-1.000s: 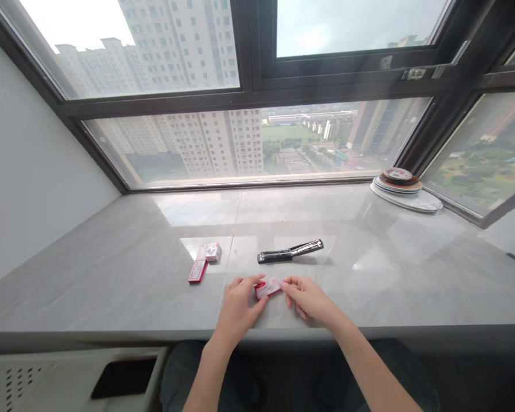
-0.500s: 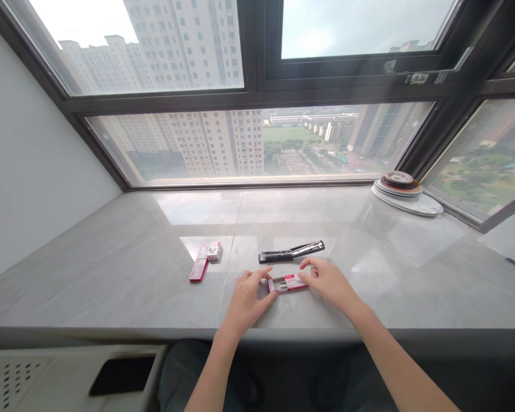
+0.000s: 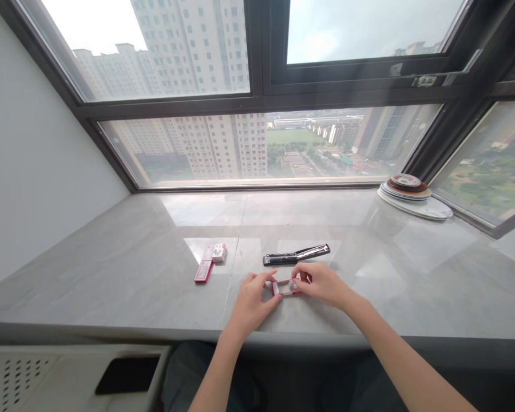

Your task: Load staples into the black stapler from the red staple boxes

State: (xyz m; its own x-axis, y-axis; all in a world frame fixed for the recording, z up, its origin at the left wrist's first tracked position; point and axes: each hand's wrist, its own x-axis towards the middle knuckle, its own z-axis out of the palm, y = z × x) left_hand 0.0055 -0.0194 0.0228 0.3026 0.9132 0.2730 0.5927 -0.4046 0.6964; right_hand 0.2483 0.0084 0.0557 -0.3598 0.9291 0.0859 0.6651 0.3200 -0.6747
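My left hand (image 3: 254, 297) has thumb and fingers closed around the left end of a small red-and-white staple box (image 3: 276, 288) lying on the counter. Its pale inner tray is slid partly open. Over the right end of that box is my right hand (image 3: 317, 281), thumb and fingertips pinched together. A small greyish piece shows at those fingertips, too small to make out. Just beyond both hands lies a black stapler (image 3: 280, 259), opened out, its metal channel (image 3: 313, 252) angled up to the right.
Left of my hands lie a red-and-white flat box (image 3: 203, 271) and a small white box (image 3: 219, 252). Stacked plates (image 3: 414, 206) stand at the far right by the window frame. The grey counter (image 3: 111, 274) ends at a front edge close to my body.
My right hand has moved slightly left, its fingers now pinched over the box's right end and covering the red label. The left hand keeps its hold. The whole view has shifted slightly.
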